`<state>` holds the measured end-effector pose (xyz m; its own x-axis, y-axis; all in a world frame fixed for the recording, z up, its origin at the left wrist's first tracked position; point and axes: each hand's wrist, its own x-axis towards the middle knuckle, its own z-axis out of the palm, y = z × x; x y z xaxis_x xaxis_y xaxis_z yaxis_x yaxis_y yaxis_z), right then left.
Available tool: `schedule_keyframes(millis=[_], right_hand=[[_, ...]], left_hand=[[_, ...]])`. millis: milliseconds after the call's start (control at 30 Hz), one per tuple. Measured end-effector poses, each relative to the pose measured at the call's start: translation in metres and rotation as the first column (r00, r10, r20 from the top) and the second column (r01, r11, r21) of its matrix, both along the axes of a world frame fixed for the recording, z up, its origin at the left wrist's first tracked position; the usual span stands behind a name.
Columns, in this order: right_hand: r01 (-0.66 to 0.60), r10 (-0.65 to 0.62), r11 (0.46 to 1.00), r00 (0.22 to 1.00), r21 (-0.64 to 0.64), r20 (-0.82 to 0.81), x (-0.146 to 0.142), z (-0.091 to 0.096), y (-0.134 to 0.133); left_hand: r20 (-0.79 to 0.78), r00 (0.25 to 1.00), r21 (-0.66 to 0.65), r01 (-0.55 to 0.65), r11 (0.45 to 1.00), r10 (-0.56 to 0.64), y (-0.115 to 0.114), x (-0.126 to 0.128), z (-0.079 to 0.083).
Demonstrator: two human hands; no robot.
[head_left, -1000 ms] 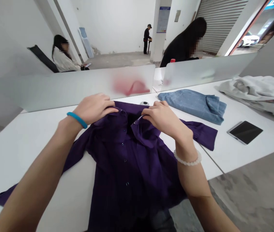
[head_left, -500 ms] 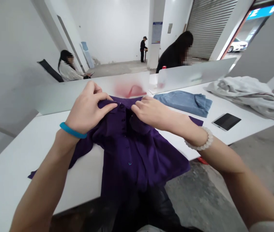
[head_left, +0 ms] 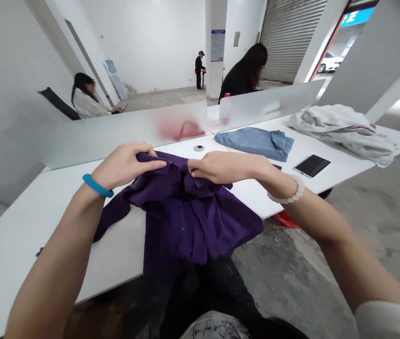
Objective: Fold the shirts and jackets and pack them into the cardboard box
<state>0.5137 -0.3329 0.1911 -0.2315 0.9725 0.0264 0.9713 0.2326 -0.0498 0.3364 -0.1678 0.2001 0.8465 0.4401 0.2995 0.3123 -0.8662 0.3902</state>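
A dark purple button-up shirt [head_left: 186, 221] lies partly on the white table, its lower part hanging over the front edge toward my lap. My left hand [head_left: 129, 162], with a blue band at the wrist, pinches the shirt's upper left side beside the button line. On the other side of the opening, my right hand [head_left: 217, 167], wearing a pale bead bracelet, grips the facing edge. Small buttons run down the front between both hands. One sleeve stretches out to the left, partly behind my left forearm.
Folded blue jeans [head_left: 256, 142] lie behind my right hand, with a phone [head_left: 312, 165] and a heap of pale grey cloth [head_left: 341, 129] farther right. Frosted dividers [head_left: 122, 132] border the white table [head_left: 115, 263] at the back. People sit or stand beyond.
Both hands have come down and nearer with the shirt's upper edge, still gripping it. A round cable hole in the table now shows behind them. The view has shifted slightly.
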Motion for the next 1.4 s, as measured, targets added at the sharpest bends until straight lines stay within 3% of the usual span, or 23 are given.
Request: schedule_keyframes(millis=[133,233,333,400,667,833,967,1033,1133,1200,1267,1333,1400], right_hand=[[-0.010,0.011,1.000,0.999,-0.017,0.041,-0.010,-0.010,0.000],[-0.003,0.008,0.986,0.999,0.167,-0.031,-0.016,-0.015,0.000],[0.025,0.028,0.928,0.990,0.372,-0.137,-0.017,-0.022,0.004],[0.005,0.082,0.897,0.981,0.441,-0.178,-0.013,-0.027,0.012],[-0.047,0.153,0.941,0.942,0.335,-0.299,0.001,-0.031,0.039],[0.030,0.080,0.905,0.967,0.424,-0.240,-0.006,-0.023,0.039],[0.082,-0.020,0.922,0.986,0.379,-0.164,-0.014,-0.012,0.039],[0.104,-0.060,0.923,0.990,0.370,-0.129,-0.018,-0.005,0.037],[0.130,-0.093,0.904,0.990,0.407,-0.110,-0.025,0.009,0.032],[0.147,-0.115,0.889,0.988,0.434,-0.100,-0.028,0.023,0.029],[0.149,-0.122,0.864,0.989,0.481,-0.088,-0.032,0.039,0.027],[0.132,-0.106,0.832,0.991,0.539,-0.079,-0.034,0.058,0.027],[0.105,-0.084,0.801,0.994,0.589,-0.063,-0.034,0.077,0.028]], left_hand=[[0.065,0.996,-0.121,-0.050,0.991,0.058,-0.010,0.002,-0.004],[0.157,0.987,-0.104,-0.024,0.994,0.040,-0.016,0.002,-0.007],[0.242,0.970,-0.027,0.013,1.000,-0.006,-0.022,0.001,-0.008],[0.279,0.959,0.036,0.041,0.998,-0.050,-0.025,0.000,-0.008],[0.317,0.941,0.120,0.086,0.989,-0.121,-0.020,-0.006,-0.008],[0.392,0.919,0.093,0.015,0.996,-0.050,-0.013,-0.008,-0.015],[0.412,0.911,0.089,-0.029,0.996,-0.010,-0.020,-0.010,-0.019],[0.504,0.862,0.118,-0.127,0.985,0.051,-0.032,-0.014,-0.025],[0.736,0.673,0.183,-0.313,0.932,0.081,-0.057,-0.019,-0.047],[0.792,0.605,0.105,-0.263,0.959,0.079,-0.069,-0.015,-0.070],[0.758,0.636,-0.130,-0.071,0.989,0.145,-0.073,-0.005,-0.096],[0.675,0.703,-0.408,0.101,0.907,0.225,-0.071,0.010,-0.119],[0.617,0.746,-0.576,0.210,0.790,0.251,-0.066,0.024,-0.136]])
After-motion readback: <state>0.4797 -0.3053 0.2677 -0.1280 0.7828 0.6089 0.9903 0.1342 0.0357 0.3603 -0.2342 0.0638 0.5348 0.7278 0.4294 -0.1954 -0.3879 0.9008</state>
